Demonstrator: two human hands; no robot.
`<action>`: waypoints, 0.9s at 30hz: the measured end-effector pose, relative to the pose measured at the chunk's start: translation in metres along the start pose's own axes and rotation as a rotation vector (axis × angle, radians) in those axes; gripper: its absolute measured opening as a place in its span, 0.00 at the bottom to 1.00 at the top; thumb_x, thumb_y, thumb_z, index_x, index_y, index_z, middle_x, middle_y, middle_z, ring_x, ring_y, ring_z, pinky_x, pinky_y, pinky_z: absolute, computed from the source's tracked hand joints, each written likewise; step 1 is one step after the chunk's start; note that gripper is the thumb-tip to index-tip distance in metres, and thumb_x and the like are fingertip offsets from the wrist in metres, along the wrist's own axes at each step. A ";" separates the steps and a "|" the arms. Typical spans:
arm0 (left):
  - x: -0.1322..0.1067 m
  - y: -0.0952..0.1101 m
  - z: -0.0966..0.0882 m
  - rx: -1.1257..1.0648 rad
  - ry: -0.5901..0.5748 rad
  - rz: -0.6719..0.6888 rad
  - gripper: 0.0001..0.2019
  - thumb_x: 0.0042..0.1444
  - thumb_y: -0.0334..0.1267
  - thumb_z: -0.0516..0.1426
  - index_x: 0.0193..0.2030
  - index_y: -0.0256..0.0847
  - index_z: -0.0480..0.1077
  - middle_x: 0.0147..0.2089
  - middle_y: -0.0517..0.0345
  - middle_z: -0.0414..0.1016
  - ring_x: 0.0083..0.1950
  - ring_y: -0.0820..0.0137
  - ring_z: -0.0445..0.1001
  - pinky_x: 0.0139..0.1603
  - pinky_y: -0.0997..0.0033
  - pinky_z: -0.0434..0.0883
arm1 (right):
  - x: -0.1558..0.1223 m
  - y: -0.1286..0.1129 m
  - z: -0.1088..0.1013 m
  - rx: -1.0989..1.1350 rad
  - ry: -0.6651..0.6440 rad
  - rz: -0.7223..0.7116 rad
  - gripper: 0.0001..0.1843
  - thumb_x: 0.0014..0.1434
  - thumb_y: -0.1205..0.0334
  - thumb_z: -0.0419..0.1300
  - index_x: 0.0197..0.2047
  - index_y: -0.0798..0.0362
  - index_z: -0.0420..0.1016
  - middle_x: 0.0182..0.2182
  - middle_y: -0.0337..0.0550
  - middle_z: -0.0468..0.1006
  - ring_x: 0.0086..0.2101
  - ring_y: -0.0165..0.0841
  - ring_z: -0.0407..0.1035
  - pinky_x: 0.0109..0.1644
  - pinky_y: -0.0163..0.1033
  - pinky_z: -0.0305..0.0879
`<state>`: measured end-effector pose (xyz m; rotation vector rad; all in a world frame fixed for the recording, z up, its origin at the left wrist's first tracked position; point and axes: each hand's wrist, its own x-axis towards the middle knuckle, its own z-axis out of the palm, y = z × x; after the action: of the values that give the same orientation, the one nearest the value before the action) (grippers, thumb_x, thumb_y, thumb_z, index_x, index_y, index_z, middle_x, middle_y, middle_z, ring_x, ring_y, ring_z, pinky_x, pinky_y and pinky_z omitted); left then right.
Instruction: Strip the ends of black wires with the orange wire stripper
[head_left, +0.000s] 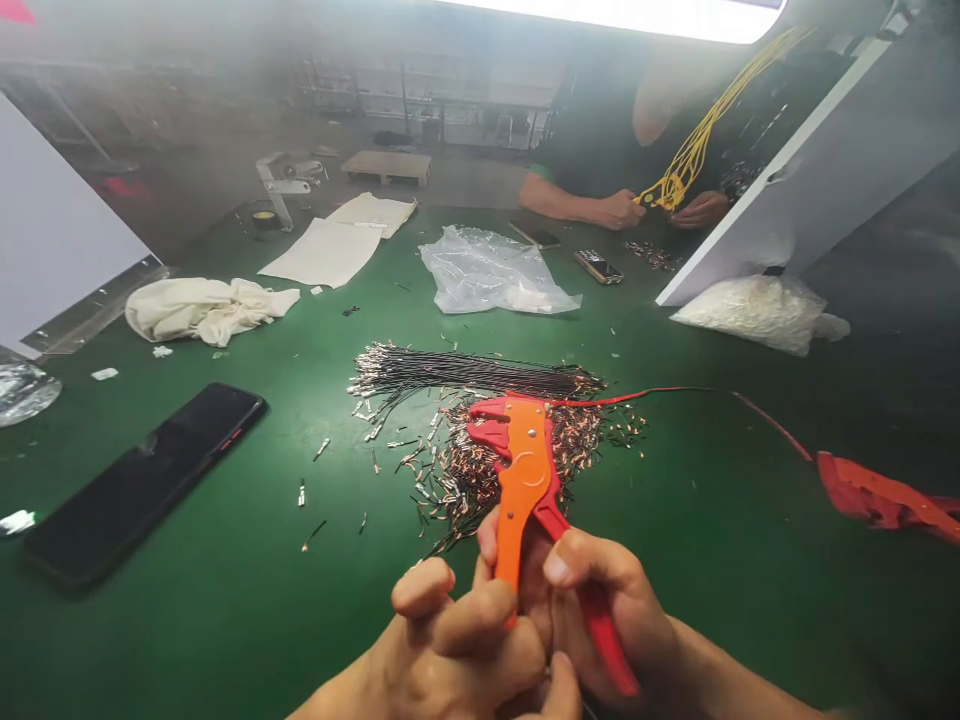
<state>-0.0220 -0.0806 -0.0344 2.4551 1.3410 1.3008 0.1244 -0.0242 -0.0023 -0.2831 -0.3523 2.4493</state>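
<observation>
An orange and red wire stripper point(526, 470) stands upright in front of me, its red jaws pointing up and to the left. My right hand point(611, 590) is wrapped round its handles, with the thumb on the red one. Overlapping the lower end of the orange handle is my left hand point(465, 640), its fingers curled closed; what they hold is hidden. Behind the tool lies a heap of short black wire offcuts with copper ends point(465, 465). Beyond it rests a bundle of black wires point(465, 370) with metal terminals at the left end.
A black phone point(150, 480) and a crumpled white cloth point(206, 310) lie left. A clear plastic bag point(495, 270) is farther back. To the right are a red-orange tool point(885, 490) and a white filled bag point(757, 310). Opposite, a co-worker's hands point(622, 210) hold yellow wires point(697, 140).
</observation>
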 end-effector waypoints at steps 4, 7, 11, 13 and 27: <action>0.007 -0.014 0.001 -0.024 0.035 0.169 0.06 0.59 0.37 0.58 0.37 0.54 0.75 0.19 0.69 0.67 0.30 0.74 0.69 0.47 0.67 0.61 | -0.002 -0.002 -0.002 -0.044 -0.008 0.048 0.16 0.47 0.64 0.53 0.40 0.60 0.73 0.31 0.50 0.78 0.31 0.38 0.72 0.40 0.41 0.65; 0.025 -0.016 -0.010 -0.163 0.081 0.159 0.10 0.62 0.36 0.56 0.32 0.55 0.75 0.21 0.70 0.71 0.32 0.72 0.69 0.46 0.64 0.60 | -0.002 -0.005 -0.001 -0.053 0.031 0.071 0.18 0.45 0.64 0.53 0.40 0.59 0.72 0.30 0.49 0.77 0.28 0.36 0.70 0.36 0.39 0.64; 0.045 -0.016 -0.036 -0.354 0.048 -0.041 0.09 0.58 0.27 0.59 0.38 0.48 0.73 0.34 0.61 0.78 0.35 0.69 0.70 0.38 0.64 0.66 | -0.001 -0.002 0.000 -0.058 0.026 0.039 0.20 0.44 0.61 0.52 0.41 0.59 0.71 0.28 0.50 0.77 0.26 0.36 0.69 0.34 0.41 0.64; 0.049 -0.019 -0.041 -0.384 0.064 -0.115 0.15 0.56 0.21 0.57 0.45 0.44 0.71 0.29 0.62 0.75 0.32 0.71 0.69 0.35 0.66 0.68 | -0.002 0.000 0.000 -0.095 0.011 0.057 0.20 0.44 0.59 0.53 0.41 0.60 0.71 0.27 0.52 0.77 0.26 0.37 0.69 0.35 0.43 0.65; 0.047 -0.032 -0.025 -0.099 0.161 -0.204 0.09 0.57 0.23 0.58 0.39 0.42 0.72 0.26 0.64 0.68 0.30 0.73 0.63 0.33 0.69 0.62 | -0.007 0.006 -0.005 -0.046 -0.052 0.157 0.25 0.40 0.62 0.52 0.41 0.65 0.74 0.32 0.55 0.78 0.26 0.32 0.69 0.32 0.34 0.61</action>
<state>-0.0480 -0.0352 -0.0006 2.1250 1.4781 1.4987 0.1282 -0.0321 -0.0081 -0.2769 -0.4231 2.6093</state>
